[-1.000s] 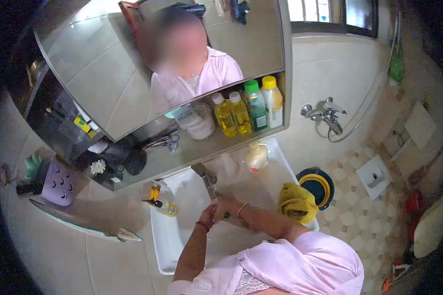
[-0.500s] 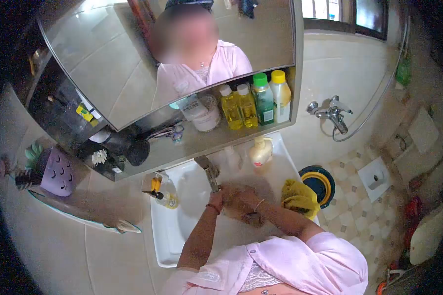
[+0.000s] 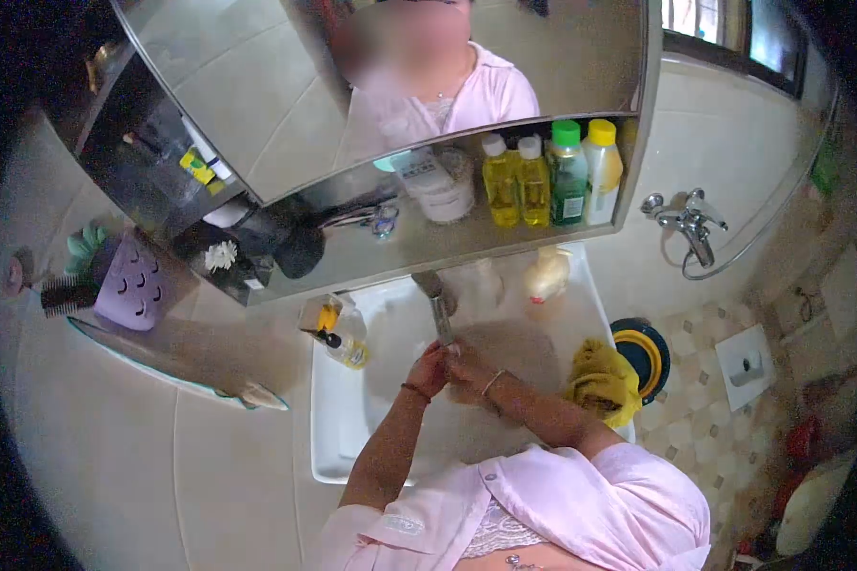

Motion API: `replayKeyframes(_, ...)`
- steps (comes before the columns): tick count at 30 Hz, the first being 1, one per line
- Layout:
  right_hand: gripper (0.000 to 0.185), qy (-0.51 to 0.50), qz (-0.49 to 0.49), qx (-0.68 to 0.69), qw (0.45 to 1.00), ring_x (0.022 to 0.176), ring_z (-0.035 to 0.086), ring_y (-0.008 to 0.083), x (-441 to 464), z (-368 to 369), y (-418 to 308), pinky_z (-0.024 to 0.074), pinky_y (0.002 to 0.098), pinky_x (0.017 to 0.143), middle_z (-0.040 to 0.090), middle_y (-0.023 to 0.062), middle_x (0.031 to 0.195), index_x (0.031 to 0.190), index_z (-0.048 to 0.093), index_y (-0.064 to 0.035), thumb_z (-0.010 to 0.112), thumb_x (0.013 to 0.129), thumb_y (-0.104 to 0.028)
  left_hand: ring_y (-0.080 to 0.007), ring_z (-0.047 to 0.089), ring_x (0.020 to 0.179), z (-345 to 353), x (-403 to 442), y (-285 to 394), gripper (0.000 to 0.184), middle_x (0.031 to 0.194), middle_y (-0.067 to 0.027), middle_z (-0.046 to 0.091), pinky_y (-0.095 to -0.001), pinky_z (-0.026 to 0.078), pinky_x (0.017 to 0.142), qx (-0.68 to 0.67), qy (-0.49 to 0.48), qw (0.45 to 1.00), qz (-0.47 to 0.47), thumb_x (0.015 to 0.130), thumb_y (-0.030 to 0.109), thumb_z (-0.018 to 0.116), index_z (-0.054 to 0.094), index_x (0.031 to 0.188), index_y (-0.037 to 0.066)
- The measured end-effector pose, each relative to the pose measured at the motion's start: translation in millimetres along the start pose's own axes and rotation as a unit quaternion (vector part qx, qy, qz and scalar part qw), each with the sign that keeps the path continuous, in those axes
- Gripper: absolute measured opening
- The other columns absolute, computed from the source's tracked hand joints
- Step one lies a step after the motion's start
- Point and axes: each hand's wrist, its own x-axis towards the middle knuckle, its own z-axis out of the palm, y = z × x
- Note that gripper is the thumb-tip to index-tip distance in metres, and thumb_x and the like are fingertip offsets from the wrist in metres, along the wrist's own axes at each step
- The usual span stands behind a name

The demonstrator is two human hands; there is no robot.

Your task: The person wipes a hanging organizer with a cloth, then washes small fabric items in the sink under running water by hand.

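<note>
My left hand is just below the metal faucet, its fingers curled in against my right hand. The two hands touch over the white sink, fingers closed together. A small pale spot shows between them; what it is, I cannot make out. Under and behind the right hand spreads a brownish rounded area in the basin, too blurred to name. A cream pump bottle stands on the sink's back rim, and a mustard-yellow cloth hangs over its right edge.
A bottle of yellow liquid stands at the sink's left rim. Above, a shelf holds several bottles beneath a mirror. A folding basin is right of the sink, near a wall-mounted tap and a floor toilet.
My right hand has come up and left to meet my left hand below the faucet. The head view has shifted, so the surroundings sit further right in the picture.
</note>
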Motion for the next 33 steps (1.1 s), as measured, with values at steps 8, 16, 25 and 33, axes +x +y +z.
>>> replayKeyframes(8,0.024,0.145,-0.108,-0.14,0.973,0.074,0.055,0.0236,-19,-31,-24,0.0453,0.0349,0.068,0.058,0.0105,0.08,0.092,0.058,-0.0021,0.054,0.083,-0.024,-0.0188,0.058,0.079,-27,35,-24,0.017,0.089,-0.0057,0.059,-0.0343,0.049,0.07,0.373,0.037,0.917,0.136,0.087,0.014,0.046,0.058,0.095,0.005)
replayKeyframes(16,0.035,0.324,-0.34,-0.191,0.862,0.103,0.047,0.0347,-11,-43,-121,0.0359,0.0406,0.091,0.051,0.0195,0.109,0.109,0.049,-0.0008,0.053,0.074,-0.004,-0.0165,0.056,0.067,-66,58,-39,0.016,0.073,-0.0038,0.057,-0.0321,0.045,0.054,0.107,0.051,0.992,-0.044,0.086,0.016,0.047,0.059,0.085,0.004)
replayKeyframes(25,0.053,0.119,-0.357,-0.485,0.789,0.116,0.036,0.0361,0,-41,-125,0.0291,0.0463,0.098,0.038,0.0229,0.125,0.125,0.036,0.001,0.048,0.074,-0.007,-0.0254,0.056,0.09,-71,37,-43,0.027,0.102,-0.0091,0.058,-0.039,0.048,0.078,0.209,-0.044,0.976,-0.039,0.088,0.02,0.042,0.052,0.109,0.006)
replayKeyframes(33,0.071,0.222,-0.278,-0.361,0.862,0.125,0.024,0.0385,-72,-40,-61,0.0242,0.0487,0.1,0.021,0.0257,0.136,0.125,0.036,0.0042,0.062,0.066,-0.026,-0.024,0.049,0.107,-6,16,-10,0.037,0.115,-0.0079,0.052,-0.0394,0.041,0.093,0.598,-0.117,0.793,-0.001,0.086,0.029,0.044,0.049,0.116,0.007)
